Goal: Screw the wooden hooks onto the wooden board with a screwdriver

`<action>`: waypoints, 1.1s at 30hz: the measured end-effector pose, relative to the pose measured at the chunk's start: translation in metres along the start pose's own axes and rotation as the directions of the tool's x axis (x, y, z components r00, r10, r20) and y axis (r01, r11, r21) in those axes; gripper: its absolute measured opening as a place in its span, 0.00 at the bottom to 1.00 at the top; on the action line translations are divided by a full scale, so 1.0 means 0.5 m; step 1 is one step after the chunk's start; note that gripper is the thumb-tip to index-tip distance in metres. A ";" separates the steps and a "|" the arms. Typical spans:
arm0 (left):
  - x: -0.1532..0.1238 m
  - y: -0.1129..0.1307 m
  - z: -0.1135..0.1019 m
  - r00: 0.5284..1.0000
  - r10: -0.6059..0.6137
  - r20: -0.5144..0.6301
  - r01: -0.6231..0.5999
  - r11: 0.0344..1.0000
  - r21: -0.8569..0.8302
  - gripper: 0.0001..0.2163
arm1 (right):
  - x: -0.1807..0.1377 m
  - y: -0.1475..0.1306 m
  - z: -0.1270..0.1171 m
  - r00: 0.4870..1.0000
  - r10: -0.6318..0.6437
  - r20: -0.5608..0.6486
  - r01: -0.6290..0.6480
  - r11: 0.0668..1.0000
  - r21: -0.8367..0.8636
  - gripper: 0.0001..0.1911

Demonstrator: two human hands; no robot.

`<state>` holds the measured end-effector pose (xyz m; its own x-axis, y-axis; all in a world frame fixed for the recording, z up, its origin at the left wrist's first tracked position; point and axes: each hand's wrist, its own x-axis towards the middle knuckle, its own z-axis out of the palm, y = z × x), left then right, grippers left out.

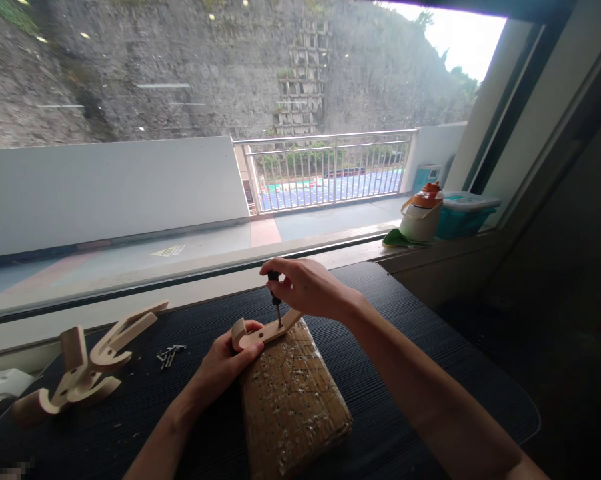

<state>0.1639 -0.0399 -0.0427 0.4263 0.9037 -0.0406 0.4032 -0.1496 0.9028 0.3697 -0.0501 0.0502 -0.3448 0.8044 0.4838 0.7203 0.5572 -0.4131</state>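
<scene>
My right hand [305, 287] is closed round a small screwdriver [276, 297], held upright with its tip on a pale wooden hook [263, 331]. That hook lies across the far edge of a worn wooden board [293, 400] full of holes and scratches. My left hand [225, 363] grips the curved left end of the hook, thumb on top, and presses it against the board. The board rests on a dark ribbed table top [405, 347].
A pile of several more wooden hooks [87, 370] lies at the left of the table, with a few loose screws [171, 355] beside it. A white device [0, 393] sits at the far left. On the window sill stand a cream jug [421, 217] and a teal box [464, 215].
</scene>
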 end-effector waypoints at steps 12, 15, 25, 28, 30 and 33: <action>-0.001 0.000 0.000 1.000 0.010 -0.013 -0.010 1.000 0.020 0.20 | -0.003 -0.005 -0.014 1.000 -0.005 0.016 0.004 0.998 0.061 0.14; -0.001 0.000 0.000 1.000 0.004 -0.011 -0.003 1.000 0.031 0.20 | 0.000 -0.002 -0.014 1.000 0.016 0.021 -0.017 0.997 0.072 0.14; -0.002 0.008 0.002 0.999 0.006 -0.037 -0.005 1.000 0.015 0.20 | -0.002 -0.010 -0.014 1.000 -0.002 0.011 0.001 0.997 0.076 0.14; -0.001 0.008 0.002 0.999 0.009 -0.043 -0.009 1.000 0.014 0.20 | 0.000 -0.006 -0.012 1.000 0.002 0.006 -0.002 0.998 0.056 0.13; 0.000 0.008 0.002 0.999 0.012 -0.037 -0.011 1.000 0.016 0.20 | 0.001 -0.001 -0.010 1.000 0.001 -0.009 -0.001 0.999 0.032 0.12; 0.000 0.006 0.002 0.999 0.013 -0.030 -0.012 1.000 0.020 0.19 | 0.000 0.005 -0.007 1.000 0.007 -0.030 -0.007 1.000 0.000 0.11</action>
<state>0.1659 -0.0409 -0.0404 0.4073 0.9131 -0.0164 0.4139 -0.1686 0.8946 0.3735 -0.0495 0.0523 -0.3218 0.8018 0.5035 0.7230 0.5515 -0.4162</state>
